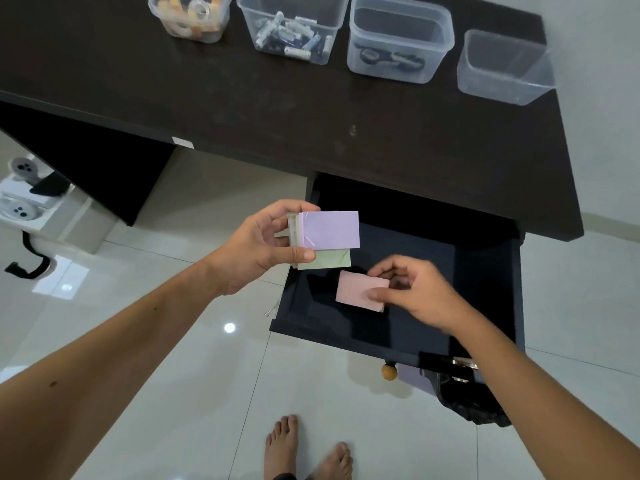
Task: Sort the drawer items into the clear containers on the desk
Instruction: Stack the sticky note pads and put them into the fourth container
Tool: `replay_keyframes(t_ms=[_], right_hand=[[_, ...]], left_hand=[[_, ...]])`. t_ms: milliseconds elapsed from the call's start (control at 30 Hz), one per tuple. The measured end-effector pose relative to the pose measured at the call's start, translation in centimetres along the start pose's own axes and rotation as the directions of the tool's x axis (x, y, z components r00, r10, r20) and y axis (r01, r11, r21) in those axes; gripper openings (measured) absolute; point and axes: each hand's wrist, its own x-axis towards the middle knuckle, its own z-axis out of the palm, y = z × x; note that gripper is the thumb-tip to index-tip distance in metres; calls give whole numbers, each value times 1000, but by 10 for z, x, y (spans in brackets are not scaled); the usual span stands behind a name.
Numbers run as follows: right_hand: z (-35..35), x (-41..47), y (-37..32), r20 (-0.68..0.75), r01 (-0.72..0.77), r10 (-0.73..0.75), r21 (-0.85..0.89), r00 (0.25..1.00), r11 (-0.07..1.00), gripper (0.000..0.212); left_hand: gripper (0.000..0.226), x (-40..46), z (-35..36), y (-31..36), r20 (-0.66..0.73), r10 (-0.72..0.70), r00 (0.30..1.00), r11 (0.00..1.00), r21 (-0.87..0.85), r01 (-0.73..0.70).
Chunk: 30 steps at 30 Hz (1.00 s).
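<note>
My left hand (pixel 258 245) grips a stack of sticky-note pads (pixel 329 232), purple on top and green beneath, above the left edge of the open dark drawer (pixel 485 289). Inside the drawer, my right hand (pixel 415 292) pinches a pink note pad (pixel 356 291) by its right end. Four clear containers stand along the back of the dark desk (pixel 242 98): one with tape rolls (pixel 190 15), one with batteries (pixel 292 29), one with dark looped items (pixel 398 39), and an empty one (pixel 502 67) at the far right.
The drawer has a round wooden knob (pixel 389 371) on its front. A dark bag (pixel 464 393) with metal clips hangs below the drawer's right side. A power strip and cable (pixel 24 202) lie on the tiled floor at left. My bare feet (pixel 308 448) stand below.
</note>
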Motion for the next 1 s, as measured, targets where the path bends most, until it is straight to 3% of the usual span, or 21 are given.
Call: replay_keyframes(t_ms=[233, 367, 800, 900, 1000], right_hand=[[-73, -44, -51, -76, 132, -118, 212, 990, 968, 23], [-80, -35, -63, -114, 191, -167, 249, 979, 949, 27], [-74, -22, -47, -262, 221, -213, 1, 941, 975, 24], [-77, -26, -43, -222, 135, -122, 44, 967, 990, 43], [-82, -31, -41, -126, 6, 33, 290, 991, 957, 68]], left_hand=[[63, 19, 25, -2, 49, 12, 999, 1000, 2, -12], [63, 29, 43, -6, 93, 16, 996, 1000, 16, -18], [63, 41, 81, -6, 168, 10, 986, 1000, -4, -10], [64, 41, 87, -4, 182, -3, 983, 1000, -20, 7], [63, 42, 97, 2, 198, -19, 980, 999, -36, 27]])
